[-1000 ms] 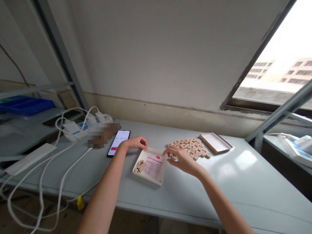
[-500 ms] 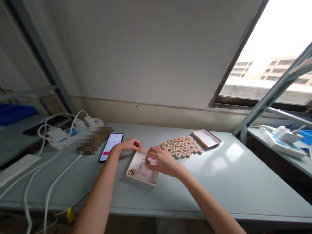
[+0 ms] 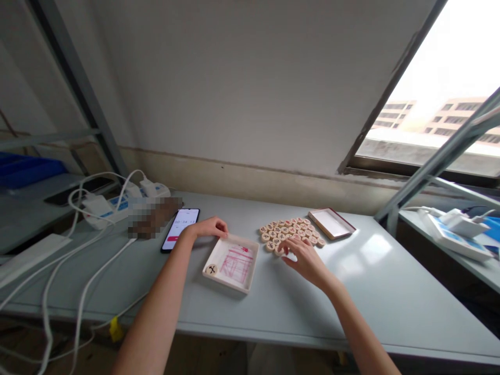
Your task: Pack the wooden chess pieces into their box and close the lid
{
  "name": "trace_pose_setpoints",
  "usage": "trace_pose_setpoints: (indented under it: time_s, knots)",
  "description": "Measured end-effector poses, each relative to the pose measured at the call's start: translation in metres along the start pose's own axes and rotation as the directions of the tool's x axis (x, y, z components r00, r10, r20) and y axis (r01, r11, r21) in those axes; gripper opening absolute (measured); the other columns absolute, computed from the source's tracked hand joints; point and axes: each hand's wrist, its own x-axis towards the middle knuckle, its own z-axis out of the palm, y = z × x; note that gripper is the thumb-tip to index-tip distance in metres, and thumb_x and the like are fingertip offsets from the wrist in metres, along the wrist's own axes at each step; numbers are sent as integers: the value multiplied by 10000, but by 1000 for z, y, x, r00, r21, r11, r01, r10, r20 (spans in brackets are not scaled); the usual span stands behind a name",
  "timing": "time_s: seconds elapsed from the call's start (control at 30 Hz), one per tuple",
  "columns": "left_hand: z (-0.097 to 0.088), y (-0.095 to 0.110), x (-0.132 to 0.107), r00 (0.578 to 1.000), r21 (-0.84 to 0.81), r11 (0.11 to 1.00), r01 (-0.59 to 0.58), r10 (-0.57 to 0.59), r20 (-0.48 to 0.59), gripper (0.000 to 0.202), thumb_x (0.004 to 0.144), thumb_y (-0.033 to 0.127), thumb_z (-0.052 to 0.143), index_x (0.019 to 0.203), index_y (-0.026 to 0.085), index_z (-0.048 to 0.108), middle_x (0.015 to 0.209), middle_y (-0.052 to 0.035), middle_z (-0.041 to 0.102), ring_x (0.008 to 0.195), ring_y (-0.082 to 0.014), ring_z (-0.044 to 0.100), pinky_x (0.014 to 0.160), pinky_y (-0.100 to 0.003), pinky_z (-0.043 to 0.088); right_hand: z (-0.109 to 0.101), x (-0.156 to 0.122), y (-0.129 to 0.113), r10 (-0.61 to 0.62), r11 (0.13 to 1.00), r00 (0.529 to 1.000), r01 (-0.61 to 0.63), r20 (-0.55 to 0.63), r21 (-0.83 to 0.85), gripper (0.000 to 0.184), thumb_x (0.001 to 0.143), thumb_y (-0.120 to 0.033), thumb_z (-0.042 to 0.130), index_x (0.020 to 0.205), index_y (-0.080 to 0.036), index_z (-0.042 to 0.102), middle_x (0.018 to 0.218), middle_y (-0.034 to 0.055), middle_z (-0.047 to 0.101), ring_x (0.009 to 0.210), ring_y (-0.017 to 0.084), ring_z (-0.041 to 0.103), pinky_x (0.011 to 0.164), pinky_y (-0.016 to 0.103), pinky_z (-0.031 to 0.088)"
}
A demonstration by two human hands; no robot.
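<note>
My left hand [image 3: 213, 227] is closed at the far left corner of a shallow white box [image 3: 230, 285], its bent fingers on the rim. One Chinese chess piece [image 3: 211, 269] with a black character lies in the box's near left corner, beside red pencil-like marks on the base. Over the front of a packed group of round wooden Chinese chess pieces [image 3: 292, 229] is my right hand [image 3: 307, 258]. Its thumb and index finger are closed around a piece [image 3: 277, 251] at the group's front edge. My fingers cover some pieces behind it.
A second shallow box part [image 3: 334, 224] with a dark red edge lies behind the pieces on the right. To the left are a phone [image 3: 180, 229] showing a timer, a blurred brown object [image 3: 156, 219], and a power strip [image 3: 125, 205] with white cables.
My right hand has moved right, from above the box to the front of the group, with the piece in its fingers. My left hand stays at the box corner.
</note>
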Motion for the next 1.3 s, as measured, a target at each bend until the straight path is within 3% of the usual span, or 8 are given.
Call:
trace_pose_setpoints:
  time_s: [0.17, 0.33, 0.5, 0.7, 0.9, 1.03, 1.17, 1.3]
  knots:
    - [-1, -2, 2, 1000, -1, 1000, 4, -4, 8, 143, 556, 260, 605, 603, 127, 580, 580, 17, 552, 596, -110, 477, 592, -216, 341, -4, 14, -47, -146, 985, 988, 141, 48, 103, 150, 787, -219, 495, 929, -227, 545, 914, 24, 568, 841, 153, 504, 782, 309, 322]
    - [-1, 1, 0, 1000, 46, 999, 7, -7, 0, 181, 566, 291, 611, 631, 123, 590, 594, 17, 558, 611, -112, 473, 606, -215, 349, 19, 42, -95, -390, 921, 911, 382, 137, 80, 293, 776, -291, 527, 1066, -251, 508, 1027, 38, 545, 925, 176, 488, 803, 324, 314]
    - [1, 1, 1, 1000, 48, 999, 4, -4, -16, 187, 562, 295, 609, 638, 126, 586, 594, 18, 554, 607, -112, 472, 595, -213, 348, 44, 60, -110, -406, 912, 904, 411, 136, -7, 225, 790, -272, 504, 1005, -223, 545, 971, 43, 567, 895, 178, 493, 750, 314, 323]
    - [0, 2, 1, 1000, 60, 998, -7, 7, 9, 186, 574, 304, 603, 624, 126, 586, 567, 23, 537, 593, -112, 465, 590, -216, 342, 31, 56, -96, -354, 935, 930, 351, 96, 52, 185, 797, -306, 508, 956, -268, 595, 939, 13, 581, 872, 158, 486, 721, 290, 304]
    - [-4, -1, -1, 1000, 29, 999, 20, -20, 20, 159, 568, 281, 604, 623, 133, 587, 602, 19, 560, 629, -121, 486, 613, -216, 344, 6, 20, -43, -111, 989, 988, 98, -106, -114, 223, 830, -288, 458, 1004, -323, 593, 905, 20, 594, 847, 165, 480, 727, 309, 281]
    - [-7, -5, -2, 999, 40, 999, 14, -16, 35, 157, 573, 281, 609, 626, 135, 586, 617, 17, 565, 642, -123, 492, 622, -212, 344, 15, -2, -24, -5, 941, 985, -53, -170, -335, 278, 831, -177, 426, 1043, -283, 570, 932, 42, 594, 882, 210, 459, 738, 354, 267]
    - [-7, -6, -3, 999, 46, 999, 9, -10, 35, 155, 580, 281, 608, 629, 137, 580, 617, 17, 561, 639, -120, 493, 621, -210, 343, 32, -11, -26, -31, 873, 996, -14, -84, -487, 346, 811, -95, 385, 1100, -230, 517, 962, 76, 569, 915, 232, 427, 738, 367, 273]
    - [-7, -5, -3, 999, 33, 999, 7, -8, 43, 146, 585, 275, 604, 618, 134, 577, 617, 17, 561, 643, -122, 495, 628, -213, 346, 37, -13, -29, -60, 860, 995, 12, -76, -510, 328, 828, -156, 376, 1133, -213, 479, 982, 85, 554, 931, 237, 406, 743, 368, 274]
